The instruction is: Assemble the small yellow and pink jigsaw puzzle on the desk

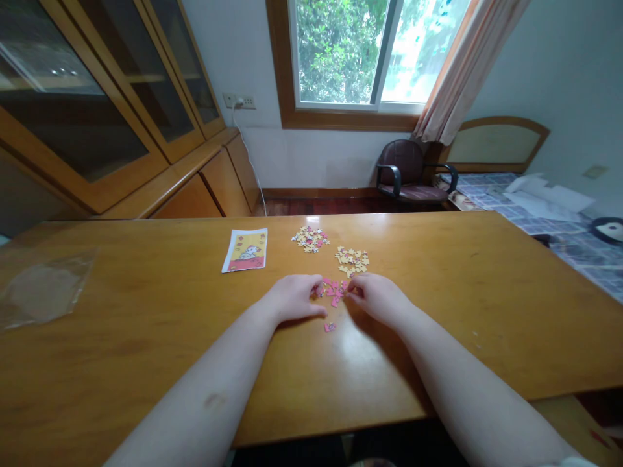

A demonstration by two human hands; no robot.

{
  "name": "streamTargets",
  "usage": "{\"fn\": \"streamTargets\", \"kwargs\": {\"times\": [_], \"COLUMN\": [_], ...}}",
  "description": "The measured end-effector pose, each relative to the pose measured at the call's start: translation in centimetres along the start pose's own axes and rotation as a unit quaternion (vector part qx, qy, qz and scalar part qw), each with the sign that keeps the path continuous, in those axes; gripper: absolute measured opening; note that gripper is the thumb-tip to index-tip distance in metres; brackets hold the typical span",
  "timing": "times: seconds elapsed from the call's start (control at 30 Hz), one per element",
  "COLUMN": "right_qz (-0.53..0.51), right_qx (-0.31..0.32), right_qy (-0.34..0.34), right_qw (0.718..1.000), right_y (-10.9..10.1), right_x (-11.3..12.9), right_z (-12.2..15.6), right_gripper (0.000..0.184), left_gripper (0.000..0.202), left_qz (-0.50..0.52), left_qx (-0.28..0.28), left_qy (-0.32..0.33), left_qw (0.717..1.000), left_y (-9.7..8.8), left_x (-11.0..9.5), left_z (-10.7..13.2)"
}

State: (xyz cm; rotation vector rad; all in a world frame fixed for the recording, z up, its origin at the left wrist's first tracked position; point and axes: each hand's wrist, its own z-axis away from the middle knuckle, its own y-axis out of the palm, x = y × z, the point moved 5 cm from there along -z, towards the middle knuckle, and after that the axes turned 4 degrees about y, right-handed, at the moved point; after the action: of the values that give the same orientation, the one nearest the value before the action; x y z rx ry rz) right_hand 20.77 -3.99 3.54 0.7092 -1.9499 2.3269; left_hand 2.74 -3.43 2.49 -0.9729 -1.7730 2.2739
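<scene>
A small cluster of pink jigsaw puzzle pieces lies on the table between my two hands. My left hand rests at the left side of this cluster, with its thumb spread away from the curled fingers. On the right side, my right hand has its fingertips pinched together at a pink puzzle piece by the cluster's edge; the hand partly hides it. A separate pink piece with some print lies closer to me. Beyond my hands are a pile of yellow pieces and a mixed pile of puzzle pieces.
A picture card with a white cartoon animal lies at the left back of the wooden table. A clear plastic bag is at the far left. Past the table stand a glass-door cabinet, a chair and a bed.
</scene>
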Motion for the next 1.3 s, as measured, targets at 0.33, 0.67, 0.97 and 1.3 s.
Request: {"fn": "streamTargets", "kwargs": {"times": [0.33, 0.67, 0.97, 1.3], "right_qz": [0.012, 0.009, -0.020, 0.009], "right_qx": [0.007, 0.019, 0.086, 0.098], "right_qy": [-0.015, -0.049, -0.120, -0.046], "right_qw": [1.000, 0.999, 0.989, 0.994], "right_y": [0.7, 1.7, 2.3, 0.4], "right_x": [0.1, 1.4, 1.1, 0.7], "right_z": [-0.1, 0.3, 0.1, 0.5], "right_gripper": [0.025, 0.024, 0.019, 0.021], "left_gripper": [0.024, 0.022, 0.029, 0.016], "left_qz": [-0.018, 0.010, 0.016, 0.007], "left_qx": [-0.082, -0.041, 0.072, 0.079], "left_qy": [-0.084, -0.003, 0.129, 0.113], "left_qw": [0.993, 0.999, 0.989, 0.990], "left_y": [-0.4, 0.1, 1.4, 1.5], "left_x": [1.7, 0.8, -2.5, -1.9], "left_z": [-0.3, -0.2, 0.3, 0.3]}}
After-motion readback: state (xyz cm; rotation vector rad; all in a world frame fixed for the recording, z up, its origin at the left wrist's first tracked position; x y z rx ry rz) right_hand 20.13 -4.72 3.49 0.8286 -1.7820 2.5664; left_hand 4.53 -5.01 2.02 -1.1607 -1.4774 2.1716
